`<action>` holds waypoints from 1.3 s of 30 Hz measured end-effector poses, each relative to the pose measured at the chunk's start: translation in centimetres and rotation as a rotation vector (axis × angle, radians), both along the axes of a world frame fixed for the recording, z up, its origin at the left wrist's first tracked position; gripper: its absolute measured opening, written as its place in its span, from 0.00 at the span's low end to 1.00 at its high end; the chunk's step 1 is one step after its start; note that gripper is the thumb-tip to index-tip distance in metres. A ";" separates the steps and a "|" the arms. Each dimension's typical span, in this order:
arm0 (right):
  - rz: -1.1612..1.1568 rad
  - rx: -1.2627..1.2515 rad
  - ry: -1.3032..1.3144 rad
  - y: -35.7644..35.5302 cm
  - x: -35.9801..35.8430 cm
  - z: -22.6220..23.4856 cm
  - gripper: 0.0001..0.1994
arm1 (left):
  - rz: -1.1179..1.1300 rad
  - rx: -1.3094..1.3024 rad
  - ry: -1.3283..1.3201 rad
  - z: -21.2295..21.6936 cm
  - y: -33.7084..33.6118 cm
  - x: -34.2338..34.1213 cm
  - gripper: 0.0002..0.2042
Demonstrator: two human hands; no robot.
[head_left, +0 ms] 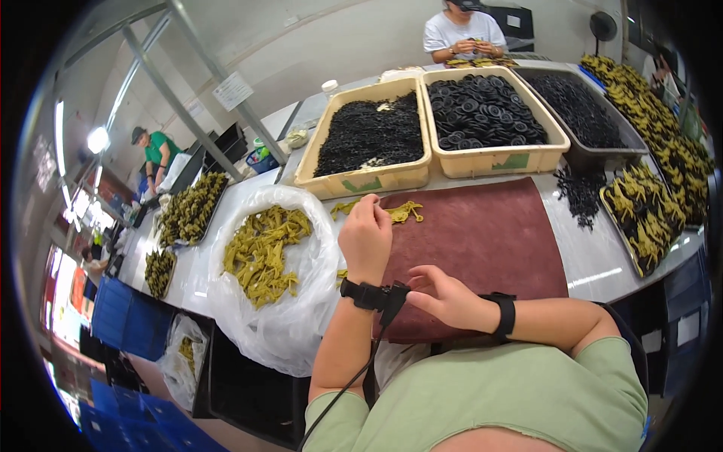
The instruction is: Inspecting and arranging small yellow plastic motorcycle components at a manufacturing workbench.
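Observation:
My left hand [367, 235] is raised over the left edge of a dark red mat [482, 248], its fingers curled together and the tips mostly turned from view. Olive-yellow figure-shaped pieces [407, 212] show on both sides of it; whether one is in its grip is hidden. On my left wrist sits a black strap with a small black device [393, 300]. My right hand [450, 301] is beside that device, thumb and forefinger apart, the thumb at or very near its edge. A clear plastic bag [320, 226] of olive-yellow pieces [263, 252] stands left of my left hand.
Behind the mat stand cream bins of small black parts [369, 132] and black discs [486, 109], plus a grey bin [614, 154]. Black-and-yellow assembled pieces fill a tray [644, 215] at right; others lie at left [192, 207]. A person [465, 34] works across the table.

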State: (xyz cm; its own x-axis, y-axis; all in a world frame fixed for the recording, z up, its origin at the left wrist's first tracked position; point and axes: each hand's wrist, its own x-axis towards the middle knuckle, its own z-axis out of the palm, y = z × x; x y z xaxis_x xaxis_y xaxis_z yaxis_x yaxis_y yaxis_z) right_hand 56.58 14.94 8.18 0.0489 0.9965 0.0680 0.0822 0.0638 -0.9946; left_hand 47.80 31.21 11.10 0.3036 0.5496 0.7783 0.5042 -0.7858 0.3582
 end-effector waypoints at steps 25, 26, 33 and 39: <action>0.205 -0.298 0.605 2.8 -1.2 -1.2 0.18 | -0.250 0.092 -0.292 2.1 -1.0 1.4 0.08; 0.201 -0.297 0.611 2.9 -1.0 -1.0 0.18 | -0.314 0.096 -0.150 2.3 -1.2 1.4 0.09; 0.242 -0.333 0.618 3.3 -1.1 -1.5 0.16 | -0.327 0.288 0.114 2.9 -1.6 1.7 0.13; 0.166 -0.230 0.285 3.1 -1.0 -1.8 0.17 | -0.321 0.334 0.214 1.9 -1.0 2.3 0.13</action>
